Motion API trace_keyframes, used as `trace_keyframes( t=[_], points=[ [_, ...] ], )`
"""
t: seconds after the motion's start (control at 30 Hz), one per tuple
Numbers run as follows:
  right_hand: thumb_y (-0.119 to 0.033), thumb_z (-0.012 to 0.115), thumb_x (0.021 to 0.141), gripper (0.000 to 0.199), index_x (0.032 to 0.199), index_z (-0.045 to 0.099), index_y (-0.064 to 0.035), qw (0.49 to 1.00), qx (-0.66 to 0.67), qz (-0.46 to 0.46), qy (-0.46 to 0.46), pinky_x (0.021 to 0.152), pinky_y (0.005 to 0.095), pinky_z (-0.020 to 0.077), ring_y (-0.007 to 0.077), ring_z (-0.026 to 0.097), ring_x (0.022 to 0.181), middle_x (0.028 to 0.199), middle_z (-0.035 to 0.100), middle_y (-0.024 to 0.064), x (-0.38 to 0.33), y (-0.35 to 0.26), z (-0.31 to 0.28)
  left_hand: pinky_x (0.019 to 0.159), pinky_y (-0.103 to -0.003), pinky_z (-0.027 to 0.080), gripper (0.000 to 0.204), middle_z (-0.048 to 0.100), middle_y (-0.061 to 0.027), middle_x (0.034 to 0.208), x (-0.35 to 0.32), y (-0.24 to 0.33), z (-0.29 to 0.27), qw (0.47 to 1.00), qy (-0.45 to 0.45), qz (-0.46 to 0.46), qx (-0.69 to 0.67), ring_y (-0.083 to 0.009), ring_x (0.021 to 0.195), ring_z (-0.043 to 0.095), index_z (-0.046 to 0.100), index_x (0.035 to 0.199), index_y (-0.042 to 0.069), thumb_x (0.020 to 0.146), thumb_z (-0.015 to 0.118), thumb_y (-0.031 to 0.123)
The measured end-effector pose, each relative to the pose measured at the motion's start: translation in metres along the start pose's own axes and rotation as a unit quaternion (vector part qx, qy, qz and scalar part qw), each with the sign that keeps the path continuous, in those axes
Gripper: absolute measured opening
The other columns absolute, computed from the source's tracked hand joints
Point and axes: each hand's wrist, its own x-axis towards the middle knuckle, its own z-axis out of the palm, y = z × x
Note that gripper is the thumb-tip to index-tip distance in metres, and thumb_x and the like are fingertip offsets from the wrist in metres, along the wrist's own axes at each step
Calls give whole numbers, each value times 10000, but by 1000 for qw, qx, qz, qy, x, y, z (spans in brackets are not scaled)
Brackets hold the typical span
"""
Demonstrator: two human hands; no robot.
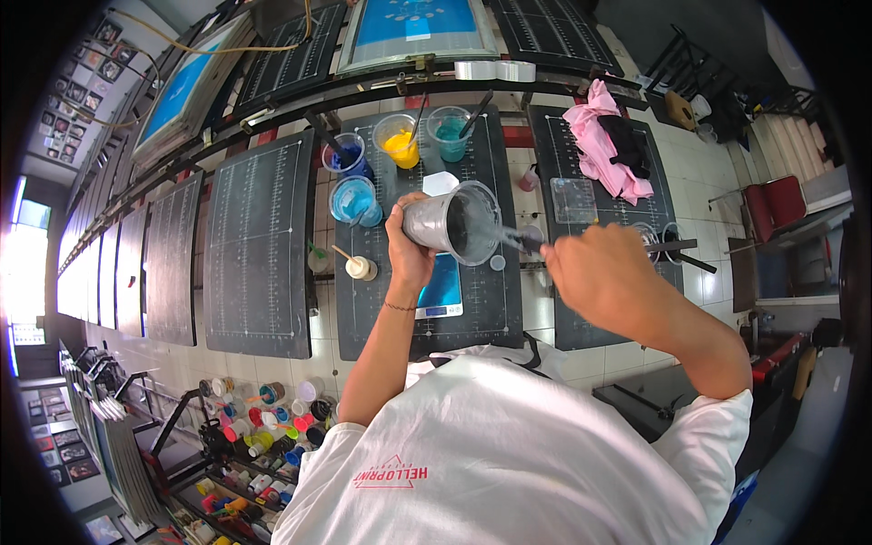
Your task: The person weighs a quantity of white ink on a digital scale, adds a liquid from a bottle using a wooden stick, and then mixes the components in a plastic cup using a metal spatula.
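My left hand (411, 254) is wrapped around a large clear plastic cup (434, 223) coated inside with grey, tilted with its mouth toward the right. In my right hand (604, 277) is a dark-handled stirring spatula (521, 240), smeared by motion, its grey-wet end at the cup's mouth. Below the cup lies a digital scale (441, 292) with a shiny blue top. Beyond my left hand stand cups of dark blue ink (352, 160), light blue ink (354, 202), yellow ink (401, 145) and teal ink (450, 138). A cream jar (361, 268) with a wooden stick sits left of my wrist.
Black printing boards (259, 245) line up leftward. On the right board lie pink cloth (595, 141), black cloth (627, 145) and a clear flat container (574, 200). A framed blue screen (413, 27) lies at the back. Shelved paint pots (272, 418) stand lower left.
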Motion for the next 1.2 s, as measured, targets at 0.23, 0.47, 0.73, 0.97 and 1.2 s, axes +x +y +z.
trace_keyframes(
  t=[0.23,0.47,0.73,0.97,1.2],
  points=[
    [-276,546,996,395,674,632,-65,993,115,10,-18,590,485,465,354,637,570,583,629,123,6,-5,-16,441,-207,433,512,668,-45,962,-1,-4,4,996,12,-67,-50,-87,659,614,567,1185,99,1040,294,508],
    [-174,655,833,151,718,725,-108,974,-127,-169,-75,561,394,524,270,713,656,675,693,102,2,-20,-36,753,-287,642,535,688,-144,1182,-14,-2,22,940,-48,-335,-45,-214,953,736,584,1288,5,1052,324,407],
    [-125,689,757,72,809,677,-77,961,-175,-209,-35,528,360,514,222,725,674,697,706,77,14,-32,-36,446,-180,564,462,715,-129,1078,-13,-16,-1,910,-128,-386,-73,-151,749,743,602,1261,4,1062,357,340],
    [-146,676,807,85,753,672,-80,961,-157,-219,-66,501,377,504,248,703,592,603,665,72,12,-35,-33,465,-186,570,487,728,-58,871,-5,-13,5,935,-63,-348,-36,-111,633,703,636,1144,21,1043,365,413],
    [-265,612,956,304,716,673,-87,981,-111,-149,-60,478,397,486,273,669,523,537,610,79,16,-24,-11,515,-223,564,492,715,-56,890,-3,-6,14,959,23,-279,-44,-110,616,672,596,1209,63,1040,354,457]
  ],
)
